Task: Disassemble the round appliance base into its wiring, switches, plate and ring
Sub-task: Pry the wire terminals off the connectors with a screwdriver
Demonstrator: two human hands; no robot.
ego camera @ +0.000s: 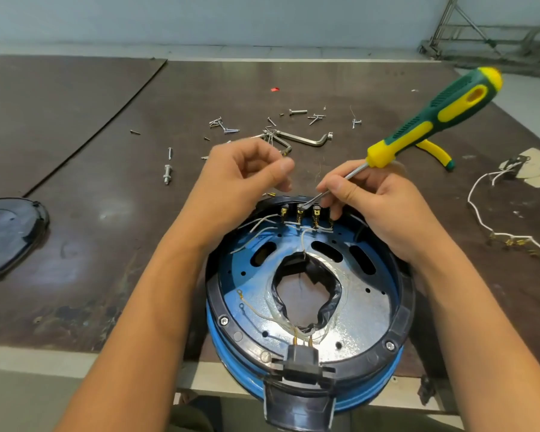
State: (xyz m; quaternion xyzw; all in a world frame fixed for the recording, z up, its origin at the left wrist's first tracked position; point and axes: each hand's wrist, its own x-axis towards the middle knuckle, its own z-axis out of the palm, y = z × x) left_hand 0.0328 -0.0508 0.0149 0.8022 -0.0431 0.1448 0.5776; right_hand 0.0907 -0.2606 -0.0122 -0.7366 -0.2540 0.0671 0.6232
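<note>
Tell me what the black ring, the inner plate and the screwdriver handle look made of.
Black ring: probably moulded plastic, dull sheen, with moulded bosses.
Inner plate: likely sheet metal, bright glare and punched slots.
Screwdriver handle: green and yellow plastic, perhaps rubbery, ribbed grip.

One round base (406, 307), one screwdriver (434, 116), one left hand (234, 179), one right hand (381, 210), one dark cover (10, 235), roughly a dozen loose screws (228, 130)

Dark brown worktable (106, 213) before a pale wall (200, 20), metal frame (468, 26) far right.
</note>
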